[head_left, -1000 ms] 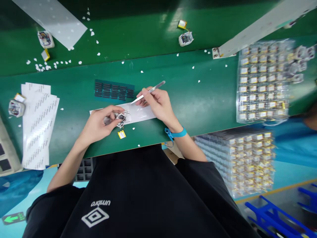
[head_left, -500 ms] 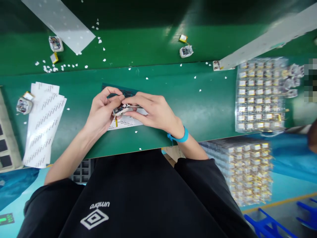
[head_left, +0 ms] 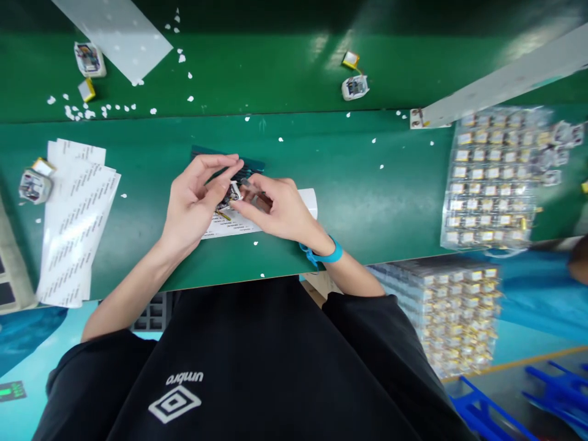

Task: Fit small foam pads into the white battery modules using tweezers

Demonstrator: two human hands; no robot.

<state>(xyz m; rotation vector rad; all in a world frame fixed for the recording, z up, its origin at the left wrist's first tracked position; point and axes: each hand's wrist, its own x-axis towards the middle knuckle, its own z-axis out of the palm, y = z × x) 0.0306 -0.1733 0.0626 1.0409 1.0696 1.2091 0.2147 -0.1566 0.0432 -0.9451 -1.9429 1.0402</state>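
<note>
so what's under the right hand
A white printed sheet on the green table shows either side of the right hand; the stretch directly beneath is covered.

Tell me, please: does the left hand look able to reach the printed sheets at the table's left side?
Probably yes: the printed sheets lie leftward of the left hand, with only a white scrap between them. It would likely need to release the small device first.

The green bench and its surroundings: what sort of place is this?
Probably an electronics assembly workshop: small open electronic units lie on the bench, a clear tray holds rows of yellow-edged parts, and similar-looking trays are stacked nearby.
</note>
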